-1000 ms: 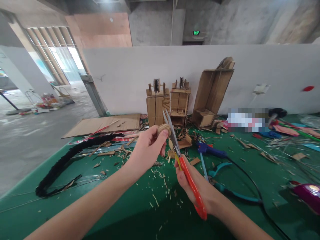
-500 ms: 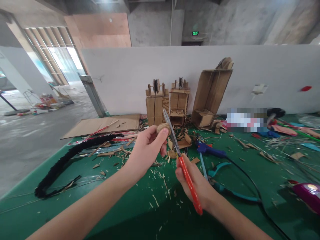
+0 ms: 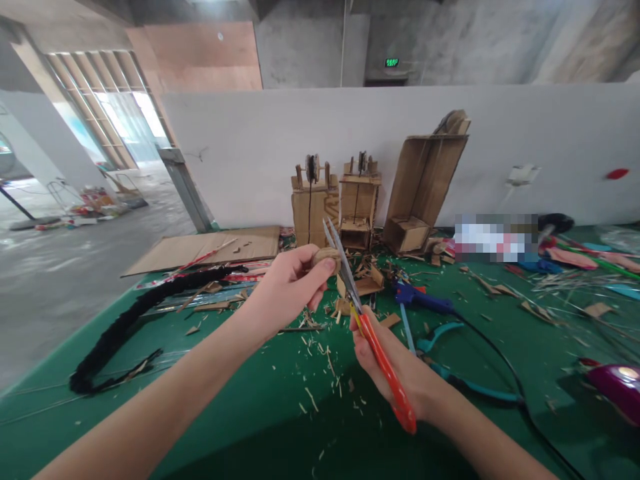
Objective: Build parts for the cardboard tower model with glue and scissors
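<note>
My left hand [image 3: 285, 290] pinches a small round cardboard piece [image 3: 325, 257] between thumb and fingers, held up above the green table [image 3: 165, 393]. My right hand [image 3: 395, 373] grips orange-handled scissors [image 3: 373, 343]. Their metal blades [image 3: 336, 257] are slightly parted and point up and away, set against the right edge of the cardboard piece. Cardboard shavings [image 3: 320, 360] lie scattered on the table under both hands.
Three cardboard models [image 3: 360, 203] stand against the white wall. A blue glue gun [image 3: 423, 300] with a black cable, teal pliers [image 3: 443, 333], a black fuzzy strip [image 3: 130, 317], a flat cardboard sheet [image 3: 205, 248] and a purple object [image 3: 617, 387] lie around.
The scissor blades, nearly shut half a second ago, have parted slightly. Both hands stay in nearly the same place with the cardboard piece against the blades.
</note>
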`<state>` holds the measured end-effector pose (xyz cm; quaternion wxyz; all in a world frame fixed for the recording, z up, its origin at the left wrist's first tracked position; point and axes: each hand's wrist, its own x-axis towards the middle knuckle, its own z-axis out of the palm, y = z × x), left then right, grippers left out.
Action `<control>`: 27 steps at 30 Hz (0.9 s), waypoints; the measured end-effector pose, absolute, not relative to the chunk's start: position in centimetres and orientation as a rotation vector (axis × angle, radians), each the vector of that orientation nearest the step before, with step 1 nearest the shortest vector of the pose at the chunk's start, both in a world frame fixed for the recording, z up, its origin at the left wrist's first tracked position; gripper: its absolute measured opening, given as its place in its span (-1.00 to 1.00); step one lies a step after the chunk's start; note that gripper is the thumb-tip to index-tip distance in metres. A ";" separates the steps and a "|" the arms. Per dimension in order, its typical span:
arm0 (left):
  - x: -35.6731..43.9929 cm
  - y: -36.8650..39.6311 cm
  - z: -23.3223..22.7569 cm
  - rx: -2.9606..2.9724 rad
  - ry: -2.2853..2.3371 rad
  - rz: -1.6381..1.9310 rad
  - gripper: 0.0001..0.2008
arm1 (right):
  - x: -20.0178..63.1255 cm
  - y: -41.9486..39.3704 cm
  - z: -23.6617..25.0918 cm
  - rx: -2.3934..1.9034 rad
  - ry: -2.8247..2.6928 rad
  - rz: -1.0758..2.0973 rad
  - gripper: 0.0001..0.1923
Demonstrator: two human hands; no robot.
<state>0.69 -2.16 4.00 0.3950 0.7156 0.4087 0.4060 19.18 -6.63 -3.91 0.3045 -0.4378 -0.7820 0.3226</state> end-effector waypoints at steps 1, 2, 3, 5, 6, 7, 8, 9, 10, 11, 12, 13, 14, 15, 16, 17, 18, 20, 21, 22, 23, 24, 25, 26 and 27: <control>0.7 -2.1 4.0 1.816 1.038 1.027 -0.70 | 19.1 -6.6 -4.0 -1.168 -2.052 0.856 -0.67; 0.7 -2.1 4.0 1.815 1.039 1.028 -0.70 | 19.0 -6.6 -4.1 -1.180 -2.032 0.864 -0.67; 0.7 -2.1 4.0 1.813 1.038 1.030 -0.70 | 19.0 -6.6 -4.2 -1.195 -2.014 0.875 -0.66; 0.7 -2.2 4.1 1.811 1.035 1.043 -0.70 | 19.0 -6.6 -4.4 -1.221 -1.992 0.891 -0.66; 0.8 -2.2 4.1 1.811 1.035 1.051 -0.70 | 19.0 -6.6 -4.4 -1.232 -1.989 0.882 -0.66; 0.8 -2.3 4.2 1.808 1.039 1.061 -0.70 | 19.0 -6.6 -4.5 -1.241 -1.990 0.862 -0.66; 1.0 -2.4 4.1 1.795 1.044 1.077 -0.69 | 19.0 -6.5 -4.5 -1.240 -1.992 0.834 -0.66; 1.2 -2.5 4.1 1.771 1.046 1.098 -0.70 | 19.0 -6.5 -4.6 -1.230 -1.989 0.803 -0.67; 1.4 -2.6 3.9 1.731 1.042 1.127 -0.70 | 18.9 -6.4 -4.6 -1.218 -1.985 0.773 -0.68; 1.7 -2.7 3.7 1.677 1.028 1.165 -0.71 | 18.8 -6.3 -4.7 -1.207 -1.978 0.751 -0.69; 2.0 -2.8 3.5 1.616 1.001 1.205 -0.72 | 18.7 -6.2 -4.8 -1.200 -1.970 0.737 -0.70; 2.4 -2.9 3.2 1.554 0.969 1.245 -0.72 | 18.7 -6.2 -4.9 -1.196 -1.960 0.732 -0.71; 2.6 -3.0 2.9 1.509 0.940 1.278 -0.72 | 18.6 -6.1 -5.0 -1.192 -1.950 0.734 -0.72; 2.8 -3.0 2.6 1.486 0.924 1.299 -0.72 | 18.5 -6.1 -5.1 -1.184 -1.940 0.745 -0.73; 2.9 -3.0 2.5 1.479 0.919 1.312 -0.71 | 18.5 -6.1 -5.2 -1.169 -1.931 0.764 -0.74; 2.9 -2.9 2.3 1.486 0.920 1.314 -0.70 | 18.6 -6.2 -5.2 -1.147 -1.926 0.786 -0.74; 2.9 -2.9 2.3 1.501 0.924 1.308 -0.70 | 18.7 -6.2 -5.2 -1.128 -1.932 0.812 -0.74; 2.6 -2.8 2.5 1.527 0.920 1.293 -0.72 | 19.1 -6.4 -5.0 -1.111 -1.971 0.852 -0.73; 2.5 -2.7 2.6 1.539 0.917 1.285 -0.72 | 19.3 -6.4 -4.8 -1.112 -1.995 0.866 -0.72; 2.4 -2.7 2.8 1.556 0.919 1.270 -0.72 | 19.5 -6.5 -4.6 -1.114 -2.018 0.879 -0.71; 2.3 -2.7 3.0 1.574 0.927 1.249 -0.73 | 19.7 -6.5 -4.4 -1.116 -2.037 0.893 -0.70; 2.2 -2.7 3.1 1.592 0.936 1.224 -0.73 | 19.9 -6.5 -4.2 -1.114 -2.052 0.908 -0.69; 2.2 -2.7 3.3 1.610 0.947 1.199 -0.73 | 20.0 -6.5 -4.1 -1.111 -2.063 0.920 -0.68; 2.1 -2.7 3.4 1.628 0.960 1.176 -0.73 | 20.1 -6.5 -3.9 -1.111 -2.073 0.927 -0.67; 2.1 -2.7 3.5 1.646 0.975 1.159 -0.73 | 20.1 -6.5 -3.8 -1.118 -2.080 0.925 -0.67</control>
